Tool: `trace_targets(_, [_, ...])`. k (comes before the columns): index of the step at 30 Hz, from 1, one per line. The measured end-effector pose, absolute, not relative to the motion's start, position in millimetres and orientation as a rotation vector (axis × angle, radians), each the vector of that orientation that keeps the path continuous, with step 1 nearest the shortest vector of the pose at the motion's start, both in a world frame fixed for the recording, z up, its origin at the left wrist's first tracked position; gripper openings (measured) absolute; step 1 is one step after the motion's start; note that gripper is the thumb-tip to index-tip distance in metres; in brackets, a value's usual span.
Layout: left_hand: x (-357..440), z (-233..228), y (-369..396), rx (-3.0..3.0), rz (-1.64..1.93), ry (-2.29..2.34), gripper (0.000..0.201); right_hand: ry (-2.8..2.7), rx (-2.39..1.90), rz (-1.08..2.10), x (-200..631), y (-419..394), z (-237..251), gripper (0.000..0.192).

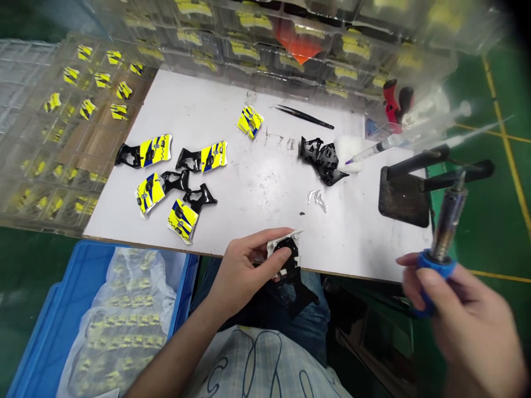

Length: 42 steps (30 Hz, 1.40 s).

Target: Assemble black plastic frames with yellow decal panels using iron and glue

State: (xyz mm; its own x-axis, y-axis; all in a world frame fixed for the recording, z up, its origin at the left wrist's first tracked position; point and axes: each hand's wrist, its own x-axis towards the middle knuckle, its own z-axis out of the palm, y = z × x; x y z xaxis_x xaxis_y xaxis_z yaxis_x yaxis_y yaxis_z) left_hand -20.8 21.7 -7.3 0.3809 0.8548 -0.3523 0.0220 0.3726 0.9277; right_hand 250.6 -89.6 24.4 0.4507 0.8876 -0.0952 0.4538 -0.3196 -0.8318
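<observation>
My left hand (pixel 253 271) is closed on a black-and-white plastic model part (pixel 290 271) at the table's front edge, thumb on its black inner side. At the right, my right hand (pixel 452 309) grips a soldering iron (pixel 446 226) by its blue collar, metal barrel pointing up. The iron's upper end overlaps the black stand (pixel 406 199) in view; whether they touch I cannot tell. Beyond my left hand lie a black plastic part (pixel 321 160) and several clear slivers (pixel 317 200). A yellow, blue and white panel (pixel 250 121) rests farther back.
Several yellow-and-black assembled parts (pixel 155 150) lie on the white table (pixel 257 204) at left. Black tweezers (pixel 305 116) and a purple-tipped syringe (pixel 373 149) are at the back. Clear trays (pixel 232 55) stack behind. A blue bin (pixel 182 298) holds bagged pieces. Red-handled pliers (pixel 391 105) stand back right.
</observation>
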Motion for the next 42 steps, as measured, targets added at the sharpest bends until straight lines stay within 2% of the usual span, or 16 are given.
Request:
trace_targets(4, [-21,0,17,0.859,0.719,1.04,0.031,-0.76,-1.639,1.099,195,-76,10,0.022])
trace_targets(10, [-17,12,8,0.989,0.747,1.151,0.031,-0.624,-1.4,1.406,157,-65,12,0.03])
trace_targets(21, [-16,17,4,0.986,0.731,1.113,0.04,-0.614,-1.613,1.264,151,-64,5,0.028])
trace_targets(29, [-19,12,7,0.59,0.66,0.786,0.077,-0.599,-1.558,1.293,156,-51,4,0.027])
trace_targets(31, [-18,12,8,0.566,0.649,0.768,0.075,-0.585,-1.531,1.344,157,-50,4,0.027])
trace_targets(37, [-18,13,8,0.547,0.636,0.663,0.044,-0.532,-1.515,1.39,162,-47,2,0.032])
trace_targets(42, [-15,11,6,0.555,0.654,0.644,0.041,-0.51,-1.516,1.404,168,-43,4,0.036])
